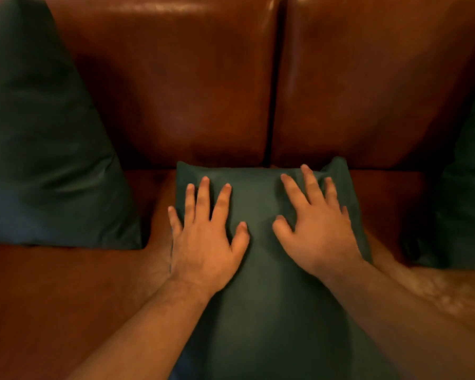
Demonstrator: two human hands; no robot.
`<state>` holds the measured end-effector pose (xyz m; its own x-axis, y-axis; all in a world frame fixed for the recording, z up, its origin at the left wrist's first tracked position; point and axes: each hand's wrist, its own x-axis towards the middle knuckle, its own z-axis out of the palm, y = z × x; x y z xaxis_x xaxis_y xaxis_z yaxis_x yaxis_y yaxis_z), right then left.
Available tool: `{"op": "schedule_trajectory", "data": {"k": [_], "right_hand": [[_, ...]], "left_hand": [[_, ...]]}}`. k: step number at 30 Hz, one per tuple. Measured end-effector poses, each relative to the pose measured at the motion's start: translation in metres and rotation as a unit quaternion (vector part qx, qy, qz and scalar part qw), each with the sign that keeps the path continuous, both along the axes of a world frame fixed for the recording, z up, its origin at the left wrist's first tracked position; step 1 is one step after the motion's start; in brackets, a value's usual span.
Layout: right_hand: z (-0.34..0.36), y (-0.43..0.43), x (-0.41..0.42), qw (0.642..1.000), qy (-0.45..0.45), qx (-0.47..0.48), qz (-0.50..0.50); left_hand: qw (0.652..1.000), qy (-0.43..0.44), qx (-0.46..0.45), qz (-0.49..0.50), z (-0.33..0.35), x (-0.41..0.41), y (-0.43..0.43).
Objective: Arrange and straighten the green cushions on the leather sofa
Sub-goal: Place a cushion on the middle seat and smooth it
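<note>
A dark green cushion [261,297] lies flat on the seat of the brown leather sofa [176,91], its far edge close to the backrest. My left hand [207,239] rests palm down on its left half, fingers spread. Palm down on the right half is my right hand [317,234], fingers apart, the cloth a little creased under the fingertips. A second green cushion [47,149] stands leaning against the backrest at the left. Part of a third green cushion [466,198] shows at the right edge.
A dark seam [274,86] splits the backrest into two panels just behind the flat cushion. Bare seat leather [52,297] shows at the lower left and between the cushions on the right.
</note>
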<state>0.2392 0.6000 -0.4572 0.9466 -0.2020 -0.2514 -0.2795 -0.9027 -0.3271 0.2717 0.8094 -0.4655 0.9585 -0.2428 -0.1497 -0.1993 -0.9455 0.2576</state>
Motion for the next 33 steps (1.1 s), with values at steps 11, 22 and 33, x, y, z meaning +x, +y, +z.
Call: {"op": "schedule_trajectory", "data": {"k": [11, 22, 33], "right_hand": [[-0.019, 0.009, 0.010, 0.998, 0.054, -0.013, 0.007], [-0.020, -0.073, -0.014, 0.903, 0.006, 0.218, -0.370], [0.017, -0.109, -0.018, 0.854, -0.176, 0.323, -0.368]], "left_hand": [[0.957, 0.176, -0.146, 0.178, -0.015, 0.040, 0.043], [0.774, 0.228, -0.470, 0.358, 0.004, 0.034, 0.034], [0.821, 0.053, -0.484, 0.299, 0.069, 0.042, 0.009]]}}
